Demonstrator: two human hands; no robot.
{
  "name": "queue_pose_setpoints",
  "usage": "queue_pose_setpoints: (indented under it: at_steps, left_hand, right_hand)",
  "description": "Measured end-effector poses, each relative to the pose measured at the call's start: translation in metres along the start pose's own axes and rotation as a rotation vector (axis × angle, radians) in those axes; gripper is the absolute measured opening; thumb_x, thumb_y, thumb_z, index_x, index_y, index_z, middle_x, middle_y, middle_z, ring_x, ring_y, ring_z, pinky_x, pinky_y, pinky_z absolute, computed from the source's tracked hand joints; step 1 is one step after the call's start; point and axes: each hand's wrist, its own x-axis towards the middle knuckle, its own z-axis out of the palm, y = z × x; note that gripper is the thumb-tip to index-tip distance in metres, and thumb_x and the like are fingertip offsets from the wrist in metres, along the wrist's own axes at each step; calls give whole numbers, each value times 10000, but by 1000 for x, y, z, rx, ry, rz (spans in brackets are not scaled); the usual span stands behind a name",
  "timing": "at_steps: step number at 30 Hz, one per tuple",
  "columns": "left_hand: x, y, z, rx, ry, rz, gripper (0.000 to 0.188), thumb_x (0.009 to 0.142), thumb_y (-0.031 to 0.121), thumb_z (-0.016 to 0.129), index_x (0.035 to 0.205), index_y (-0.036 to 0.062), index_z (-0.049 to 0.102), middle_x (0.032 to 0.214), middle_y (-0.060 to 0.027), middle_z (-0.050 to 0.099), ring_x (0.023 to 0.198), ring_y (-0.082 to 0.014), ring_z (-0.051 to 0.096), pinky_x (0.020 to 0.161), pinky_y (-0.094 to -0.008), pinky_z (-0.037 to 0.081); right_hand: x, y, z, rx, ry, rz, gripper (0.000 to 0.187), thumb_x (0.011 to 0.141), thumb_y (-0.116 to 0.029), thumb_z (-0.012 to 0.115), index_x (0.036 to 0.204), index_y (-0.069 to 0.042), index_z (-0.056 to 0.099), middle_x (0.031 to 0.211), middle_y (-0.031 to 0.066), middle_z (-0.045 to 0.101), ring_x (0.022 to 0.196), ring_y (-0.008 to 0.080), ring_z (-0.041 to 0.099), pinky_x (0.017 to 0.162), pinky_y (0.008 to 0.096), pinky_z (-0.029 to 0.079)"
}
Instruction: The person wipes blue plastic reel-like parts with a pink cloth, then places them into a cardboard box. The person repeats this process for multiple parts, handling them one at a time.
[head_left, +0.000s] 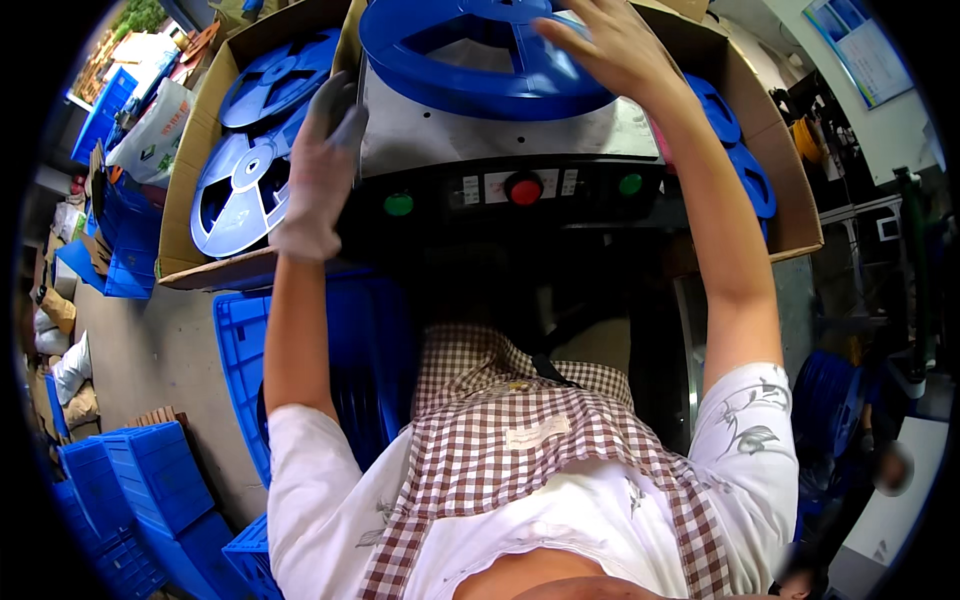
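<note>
A large blue plastic reel (470,85) with wide cut-outs lies over the metal top (410,140) of a machine in front of me, partly cut off by the upper edge. My right hand (615,50), bare, is at the reel's right side with its fingers stretched and thumb apart; whether it touches the reel I cannot tell. To the left of the machine is my left hand (325,155), in a light glove with dark fingers. It is slightly blurred, fingers extended and apart, holding nothing visible, close to the blue reels (250,170) in the left cardboard box.
The machine's front has a red button (524,190) between two green buttons (399,205). The left cardboard box (180,240) and a right cardboard box (795,215) hold blue reels. A blue crate (235,350) stands below left; stacked blue crates (155,475) stand farther left. Another person (880,430) is at right.
</note>
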Motion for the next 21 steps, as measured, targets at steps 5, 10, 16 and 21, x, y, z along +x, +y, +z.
queue_pose_setpoints:
  at_steps: [5, 10, 16, 21]
  left_hand:
    - [-85, -51, 8, 186, 175, 101, 705, 859, 55, 691, 1448, 47, 303, 1330, -193, 504, 1240, -271, 489, 1050, -381, 404]
    - [-87, -90, 23, 328, 189, 37, 781, 757, 36, 758, 1417, 29, 341, 1252, -205, 514, 1099, -331, 545, 957, -384, 454]
    - [-81, -113, 21, 342, 207, 56, 803, 709, -28, 761, 1401, 33, 356, 1250, -215, 506, 1103, -363, 546, 951, -393, 461]
    - [-88, -93, 23, 475, 291, 27, 782, 757, 95, 766, 1413, 38, 346, 1287, -235, 496, 1132, -383, 536, 974, -400, 453]
  right_hand:
    - [-156, 24, 7, 789, 362, 512, 605, 757, -159, 799, 1278, 0, 536, 1131, 120, 617, 1051, 202, 598, 919, 302, 478]
    - [-218, 39, 93, 717, 271, 585, 614, 739, -155, 816, 1272, -21, 542, 1123, 92, 604, 1000, 167, 598, 836, 279, 487]
    - [-214, 49, 115, 639, 294, 526, 536, 715, -133, 801, 1195, -48, 576, 1083, 97, 609, 964, 215, 601, 813, 314, 480]
    - [-211, 53, 119, 664, 248, 537, 586, 742, -193, 797, 1252, -41, 551, 1135, 133, 592, 1044, 253, 585, 900, 349, 458]
